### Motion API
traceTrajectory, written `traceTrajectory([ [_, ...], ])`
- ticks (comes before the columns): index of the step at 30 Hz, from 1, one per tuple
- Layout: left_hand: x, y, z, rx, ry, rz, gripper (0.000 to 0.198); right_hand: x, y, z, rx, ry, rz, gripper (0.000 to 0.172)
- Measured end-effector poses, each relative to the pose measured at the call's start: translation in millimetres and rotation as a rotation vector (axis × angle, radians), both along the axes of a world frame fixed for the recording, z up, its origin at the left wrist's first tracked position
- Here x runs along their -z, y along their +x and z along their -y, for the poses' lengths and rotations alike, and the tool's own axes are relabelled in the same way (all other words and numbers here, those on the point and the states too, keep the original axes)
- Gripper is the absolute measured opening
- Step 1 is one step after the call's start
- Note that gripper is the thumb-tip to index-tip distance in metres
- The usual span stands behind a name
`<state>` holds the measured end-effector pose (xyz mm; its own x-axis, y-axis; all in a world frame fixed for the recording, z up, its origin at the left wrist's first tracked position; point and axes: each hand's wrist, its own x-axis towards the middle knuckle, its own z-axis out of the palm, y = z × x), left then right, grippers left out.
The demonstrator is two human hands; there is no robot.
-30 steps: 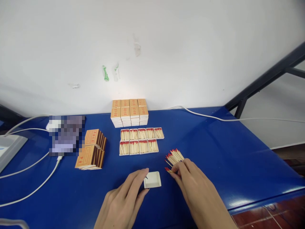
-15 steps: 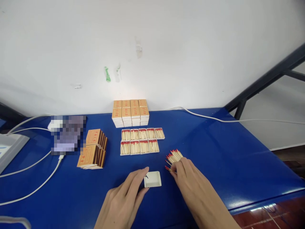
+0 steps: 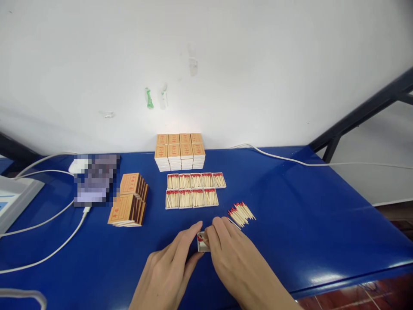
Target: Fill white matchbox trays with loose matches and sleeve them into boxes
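My left hand [image 3: 172, 262] grips the left side of a small white matchbox tray [image 3: 202, 246], thumb and fingers at its edges. Over that tray, my right hand [image 3: 227, 247] is closed on a few matches [image 3: 200, 238]; their red heads show inside the tray's left part, while the sticks are mostly hidden by my fingers. Just beyond the right hand lies a loose pile of red-tipped matches [image 3: 241, 214] on the blue table. Behind the hands, two rows of trays filled with matches [image 3: 192, 198] stand side by side.
Stacked matchboxes [image 3: 180, 150] stand against the white wall. To the left are orange matchbox sleeves [image 3: 124, 209] in two leaning stacks, then a pixelated phone-like object [image 3: 97, 178] with a white cable [image 3: 72, 243]. Another cable [image 3: 277, 158] crosses the table's back right.
My right hand has moved left from the match pile to the tray, carrying a few matches into it. The left hand keeps its hold on the tray. The view has shifted slightly.
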<state>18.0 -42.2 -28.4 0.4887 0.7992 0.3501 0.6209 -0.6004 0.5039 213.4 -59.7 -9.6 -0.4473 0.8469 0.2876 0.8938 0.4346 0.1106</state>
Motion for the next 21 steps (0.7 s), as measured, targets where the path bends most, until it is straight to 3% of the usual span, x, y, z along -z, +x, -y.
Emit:
traceTrajectory([
  [13,-1.2,1,-2,-0.002,0.021,0.003,0.043,-0.8,1,-7,-0.019,-0.012,0.067,0.024],
  [21,3.2,0,0,0.017,-0.008,-0.003,0.040,-6.0,16,-4,-0.018,-0.115,-0.196,0.023],
])
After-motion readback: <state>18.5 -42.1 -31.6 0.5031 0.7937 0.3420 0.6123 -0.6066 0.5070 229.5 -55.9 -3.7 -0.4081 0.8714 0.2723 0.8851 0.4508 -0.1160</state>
